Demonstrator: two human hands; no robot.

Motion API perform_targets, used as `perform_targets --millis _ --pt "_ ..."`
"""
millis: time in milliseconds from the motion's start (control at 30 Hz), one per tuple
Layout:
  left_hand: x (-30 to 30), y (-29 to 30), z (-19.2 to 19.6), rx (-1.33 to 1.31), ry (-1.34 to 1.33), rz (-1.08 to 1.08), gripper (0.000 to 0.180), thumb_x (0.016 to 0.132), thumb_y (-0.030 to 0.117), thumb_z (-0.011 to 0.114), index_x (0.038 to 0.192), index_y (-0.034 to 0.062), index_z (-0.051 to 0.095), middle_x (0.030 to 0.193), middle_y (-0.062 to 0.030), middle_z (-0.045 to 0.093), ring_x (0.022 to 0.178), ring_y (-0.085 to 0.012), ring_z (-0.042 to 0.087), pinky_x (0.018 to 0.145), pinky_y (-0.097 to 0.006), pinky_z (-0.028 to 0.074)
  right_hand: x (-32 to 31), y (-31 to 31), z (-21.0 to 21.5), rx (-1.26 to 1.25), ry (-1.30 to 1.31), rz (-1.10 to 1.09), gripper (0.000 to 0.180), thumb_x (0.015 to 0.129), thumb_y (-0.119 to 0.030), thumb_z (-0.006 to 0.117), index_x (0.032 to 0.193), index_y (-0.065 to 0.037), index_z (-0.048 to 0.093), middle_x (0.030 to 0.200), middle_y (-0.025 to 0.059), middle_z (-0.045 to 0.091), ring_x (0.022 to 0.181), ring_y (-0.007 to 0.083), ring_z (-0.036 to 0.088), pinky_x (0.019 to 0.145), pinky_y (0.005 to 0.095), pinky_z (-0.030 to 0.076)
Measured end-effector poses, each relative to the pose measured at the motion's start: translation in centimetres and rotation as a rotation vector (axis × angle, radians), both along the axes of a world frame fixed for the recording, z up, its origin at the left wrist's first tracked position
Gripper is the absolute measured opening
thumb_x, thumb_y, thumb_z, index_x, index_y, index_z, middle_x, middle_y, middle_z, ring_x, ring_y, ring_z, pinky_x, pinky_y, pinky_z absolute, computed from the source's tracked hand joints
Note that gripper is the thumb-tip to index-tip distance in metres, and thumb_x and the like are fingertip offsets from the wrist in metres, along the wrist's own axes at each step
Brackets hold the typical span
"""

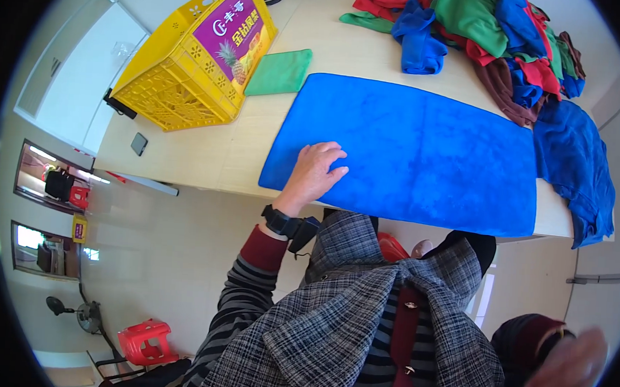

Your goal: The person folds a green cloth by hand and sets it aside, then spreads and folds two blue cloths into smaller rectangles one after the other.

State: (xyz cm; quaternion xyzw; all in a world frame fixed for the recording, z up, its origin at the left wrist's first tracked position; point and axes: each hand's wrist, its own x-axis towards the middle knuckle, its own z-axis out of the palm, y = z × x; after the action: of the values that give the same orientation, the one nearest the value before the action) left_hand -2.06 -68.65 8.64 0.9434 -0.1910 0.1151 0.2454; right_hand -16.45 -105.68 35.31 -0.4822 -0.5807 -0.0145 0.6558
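A blue cloth (410, 157) lies spread flat on the pale table, its near edge along the table's front. Toward its left side my left hand (315, 169) rests on top of it, thumb apart from the lightly bent fingers, gripping nothing. My right hand (563, 375) is off the table at the lower right, beside my body. Motion blurs its fingers, so I cannot tell whether they are closed. Past the blue cloth's far left corner sits a smaller green cloth (280, 73), folded into a neat rectangle.
A yellow plastic crate (190, 75) with a purple label stands at the table's left. At the far right is a heap of crumpled cloths (472, 34) in red, green, blue and brown. Another blue cloth (577, 172) hangs over the right edge. A phone (139, 144) lies near the left edge.
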Motion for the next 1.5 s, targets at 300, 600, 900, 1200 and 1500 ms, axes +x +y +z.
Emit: perform_targets --millis 300,600,900,1200,1500 --pt "8.8 -1.7 2.7 0.068 0.132 -0.053 0.035 0.094 0.031 0.068 0.119 0.0073 0.069 0.126 -0.0169 0.065 0.114 -0.0333 0.061 0.104 -0.047 0.043 19.8 -5.4 -17.1 -0.624 0.710 -0.897 0.035 0.106 -0.033 0.053 0.091 -0.005 0.066 0.086 0.0035 0.068 0.076 0.0117 0.065 0.073 0.0277 0.053" --pt "16.3 -8.0 -1.9 0.354 -0.050 -0.080 0.060 0.101 0.047 0.055 0.151 0.0160 0.045 0.160 -0.0148 0.037 0.148 -0.0367 0.032 0.119 -0.053 0.028 28.8 4.5 -28.7 -0.916 -0.209 -1.239 0.047 0.096 -0.036 0.060 0.134 -0.009 0.059 0.146 0.0141 0.055 0.134 0.0377 0.049 0.111 0.0502 0.040" --pt "19.4 -6.3 -4.2 0.433 -0.051 0.101 0.061 0.102 0.053 0.047 0.154 0.0227 0.042 0.162 -0.0093 0.035 0.150 -0.0345 0.029 0.117 -0.066 0.019 31.3 3.7 -29.9 -1.264 -0.251 -1.260 0.063 0.104 -0.052 0.042 0.154 -0.013 0.042 0.160 0.0137 0.038 0.149 0.0375 0.032 0.121 0.0548 0.024" --pt "22.0 2.3 -4.8 0.415 0.014 0.338 0.061 0.103 0.057 0.041 0.155 0.0237 0.041 0.163 -0.0108 0.035 0.151 -0.0349 0.026 0.118 -0.064 0.017 31.8 -12.8 -30.6 -1.381 -0.060 -1.569 0.064 0.105 -0.053 0.039 0.154 -0.012 0.041 0.160 0.0135 0.038 0.151 0.0350 0.030 0.122 0.0512 0.023" --pt "21.1 2.6 -4.3 0.414 -0.009 0.332 0.062 0.104 0.054 0.041 0.156 0.0193 0.039 0.163 -0.0120 0.033 0.151 -0.0354 0.027 0.120 -0.060 0.018 30.1 -18.8 -31.3 -1.337 0.012 -1.801 0.068 0.101 -0.056 0.043 0.152 -0.010 0.043 0.158 0.0143 0.041 0.148 0.0370 0.032 0.120 0.0522 0.025"
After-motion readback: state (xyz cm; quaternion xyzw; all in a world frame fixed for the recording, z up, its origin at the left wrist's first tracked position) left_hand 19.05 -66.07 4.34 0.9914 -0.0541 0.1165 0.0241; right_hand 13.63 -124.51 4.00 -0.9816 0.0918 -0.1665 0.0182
